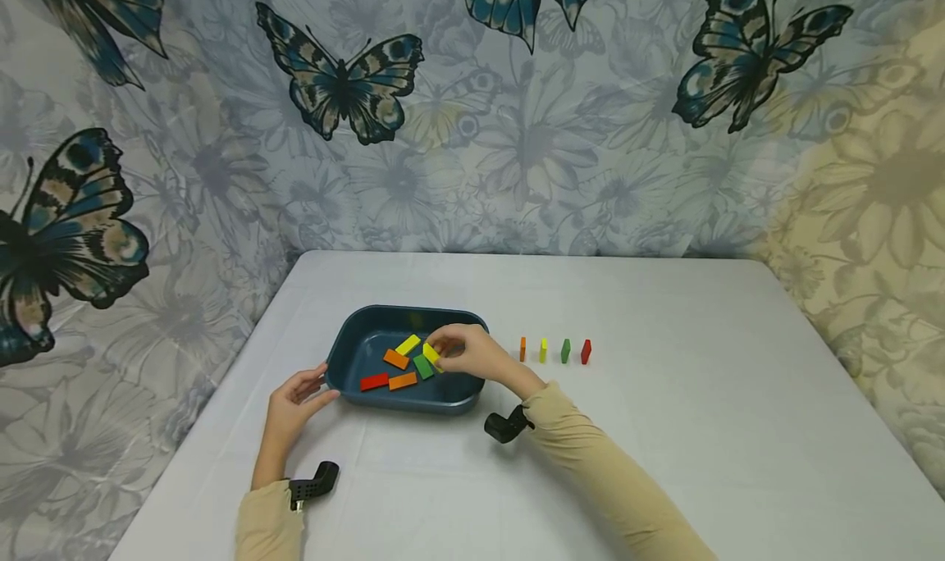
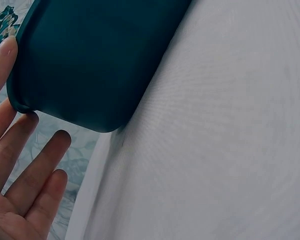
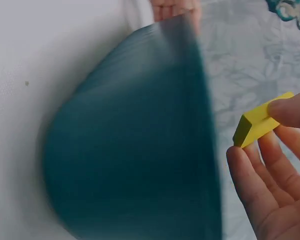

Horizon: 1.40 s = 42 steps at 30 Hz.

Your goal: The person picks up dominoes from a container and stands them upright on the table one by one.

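My right hand (image 1: 465, 350) is over the right part of a dark blue tray (image 1: 406, 407), pinching a yellow block (image 3: 257, 122) between thumb and fingertips. Below it in the tray lie a green block (image 1: 424, 367), another yellow block (image 1: 408, 344), a red block (image 1: 374, 382), an orange block (image 1: 396, 358) and a second orange block (image 1: 403, 380). At the tray's near left corner, my left hand (image 1: 291, 409) holds the rim with thumb and foremost fingers. Its other fingers spread loosely apart from the tray in the left wrist view.
Right of the tray, an orange block (image 1: 522, 348), a yellow block (image 1: 543, 350), a green block (image 1: 565, 351) and a red block (image 1: 586, 352) stand upright, spaced in a row. White cloth covers the table (image 1: 709, 430). Butterfly-patterned fabric (image 1: 531, 151) hangs behind it.
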Each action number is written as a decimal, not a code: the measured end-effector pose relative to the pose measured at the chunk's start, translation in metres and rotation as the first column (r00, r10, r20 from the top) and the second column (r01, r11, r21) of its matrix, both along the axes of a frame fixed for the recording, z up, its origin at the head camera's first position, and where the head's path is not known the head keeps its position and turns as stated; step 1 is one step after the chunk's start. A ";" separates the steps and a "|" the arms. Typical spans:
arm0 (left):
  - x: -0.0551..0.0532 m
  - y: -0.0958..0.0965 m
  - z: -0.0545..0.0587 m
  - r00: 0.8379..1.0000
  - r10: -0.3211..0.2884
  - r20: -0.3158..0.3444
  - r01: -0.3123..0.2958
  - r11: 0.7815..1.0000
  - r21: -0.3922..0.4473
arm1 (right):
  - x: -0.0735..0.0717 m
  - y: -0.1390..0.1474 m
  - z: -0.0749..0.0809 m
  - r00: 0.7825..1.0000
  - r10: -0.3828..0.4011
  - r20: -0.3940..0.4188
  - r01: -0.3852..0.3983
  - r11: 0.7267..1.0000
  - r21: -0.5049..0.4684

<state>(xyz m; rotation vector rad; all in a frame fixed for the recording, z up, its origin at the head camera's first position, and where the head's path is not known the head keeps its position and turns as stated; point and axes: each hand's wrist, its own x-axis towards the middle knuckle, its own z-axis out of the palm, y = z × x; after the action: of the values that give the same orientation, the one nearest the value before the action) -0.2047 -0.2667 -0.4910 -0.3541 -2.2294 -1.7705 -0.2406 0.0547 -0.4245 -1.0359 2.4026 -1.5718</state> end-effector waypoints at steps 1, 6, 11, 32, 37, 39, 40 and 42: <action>0.000 0.000 0.000 1.000 0.002 -0.001 -0.002 1.000 -0.001 | 0.001 0.002 0.002 1.000 0.002 0.004 -0.002 1.000 -0.014; -0.001 -0.001 0.000 1.000 0.006 -0.008 -0.006 1.000 -0.004 | 0.010 0.011 0.023 1.000 -0.012 0.018 0.013 0.997 -0.072; -0.001 -0.001 0.001 1.000 -0.016 -0.001 0.016 1.000 -0.011 | 0.022 0.021 0.049 0.999 -0.034 0.012 0.035 0.995 -0.092; -0.004 0.001 0.000 1.000 -0.011 -0.020 0.012 1.000 0.009 | 0.014 0.102 0.040 0.977 -0.212 -0.020 0.209 0.973 -0.095; -0.005 0.000 -0.002 0.999 -0.034 -0.035 0.034 0.999 0.024 | 0.033 0.119 0.057 0.960 -0.281 0.003 0.281 0.958 -0.052; -0.003 -0.001 -0.001 0.999 -0.027 -0.023 0.027 0.999 0.022 | 0.039 0.126 0.060 0.951 -0.310 0.004 0.310 0.950 -0.040; -0.002 -0.001 -0.001 1.000 -0.017 -0.005 0.017 1.000 0.013 | 0.041 0.130 0.058 0.946 -0.324 0.000 0.324 0.945 -0.039; -0.002 -0.001 -0.001 1.000 -0.013 0.003 0.013 1.000 0.010 | 0.042 0.140 0.053 0.937 -0.349 -0.018 0.348 0.937 -0.042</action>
<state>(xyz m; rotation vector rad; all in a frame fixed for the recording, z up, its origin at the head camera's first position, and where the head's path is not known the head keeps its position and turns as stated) -0.2066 -0.2678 -0.4921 -0.3658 -2.2245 -1.7890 -0.1984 0.1943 -0.3710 -0.6605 2.7009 -1.7185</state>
